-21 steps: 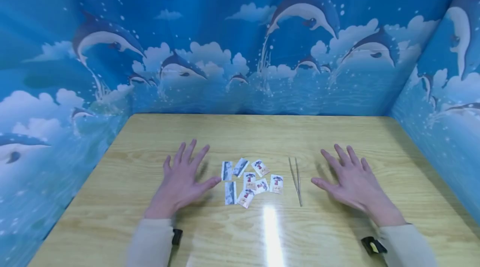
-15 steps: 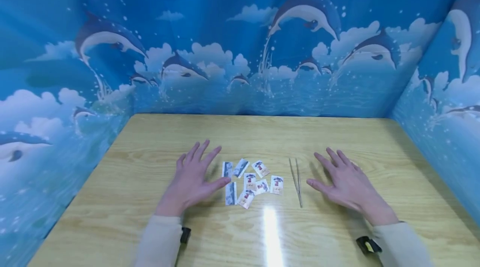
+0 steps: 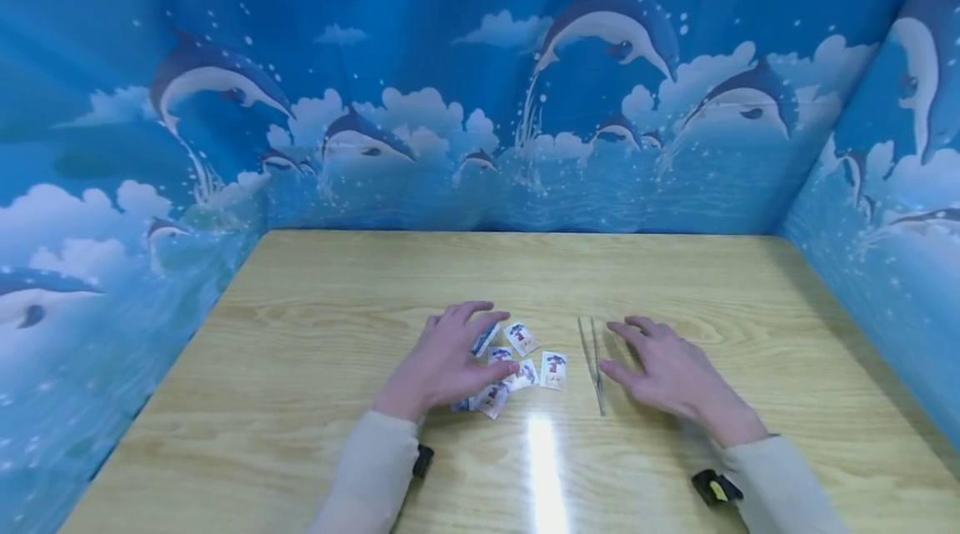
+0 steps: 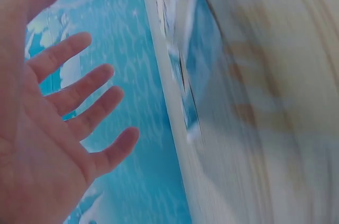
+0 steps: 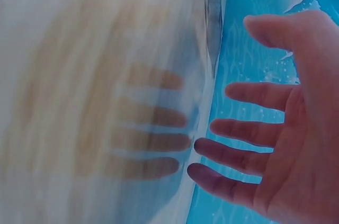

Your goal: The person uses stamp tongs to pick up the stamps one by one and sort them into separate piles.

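In the head view my left hand hovers over the left part of a group of small flat printed pieces, covering some of them. A dark-blue printed piece shows past its fingers. Pieces with a red and blue figure, such as the rightmost one, lie to its right. A pair of metal tweezers lies with its tips pointing away. My right hand is just right of the tweezers, thumb close to them. Both wrist views show the left hand and right hand with fingers extended, holding nothing.
The wood-grain table carries all of this. A blue dolphin-print curtain stands along its back, left and right sides. A bright light reflection shows on the front of the tabletop.
My left hand has moved right, from beside the printed pieces to over them. My right hand has shifted left towards the tweezers. The pieces and tweezers have stayed in place.
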Motion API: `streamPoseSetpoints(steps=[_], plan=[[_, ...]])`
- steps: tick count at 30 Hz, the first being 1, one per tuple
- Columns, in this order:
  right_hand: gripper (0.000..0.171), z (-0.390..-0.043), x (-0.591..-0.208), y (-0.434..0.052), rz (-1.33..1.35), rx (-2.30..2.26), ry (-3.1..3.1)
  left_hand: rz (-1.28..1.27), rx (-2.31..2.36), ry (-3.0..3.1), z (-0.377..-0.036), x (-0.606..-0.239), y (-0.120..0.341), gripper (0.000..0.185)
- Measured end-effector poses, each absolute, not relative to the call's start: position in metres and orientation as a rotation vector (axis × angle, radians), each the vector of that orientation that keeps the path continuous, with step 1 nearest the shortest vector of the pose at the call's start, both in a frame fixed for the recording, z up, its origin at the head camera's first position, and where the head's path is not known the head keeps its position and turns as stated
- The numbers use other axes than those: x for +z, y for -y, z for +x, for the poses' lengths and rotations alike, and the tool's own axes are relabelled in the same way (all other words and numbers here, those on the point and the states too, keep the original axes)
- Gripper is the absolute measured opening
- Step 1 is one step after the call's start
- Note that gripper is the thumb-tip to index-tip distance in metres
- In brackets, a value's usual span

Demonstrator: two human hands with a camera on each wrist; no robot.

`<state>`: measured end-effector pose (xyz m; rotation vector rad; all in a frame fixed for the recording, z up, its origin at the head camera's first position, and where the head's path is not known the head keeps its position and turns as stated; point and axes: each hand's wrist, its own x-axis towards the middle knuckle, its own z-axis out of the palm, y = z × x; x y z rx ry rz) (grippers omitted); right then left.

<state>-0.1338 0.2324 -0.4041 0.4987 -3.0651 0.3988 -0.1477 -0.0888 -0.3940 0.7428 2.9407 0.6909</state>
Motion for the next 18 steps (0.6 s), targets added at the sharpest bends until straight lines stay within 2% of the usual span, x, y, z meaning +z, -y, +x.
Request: streamPoseSetpoints(steps=[10,18], plan=[[0.055,-0.137,-0.411,-0.225,0.541,0.399,3.058,0.835,0.695,-2.792,-0.148,-0.399,0.060,0.050],[0.053,-0.143,-0.410,-0.216,0.564,0.355,3.069,0.808,0.590,-2.743,-0.153,-0.401,0.044,0.050]])
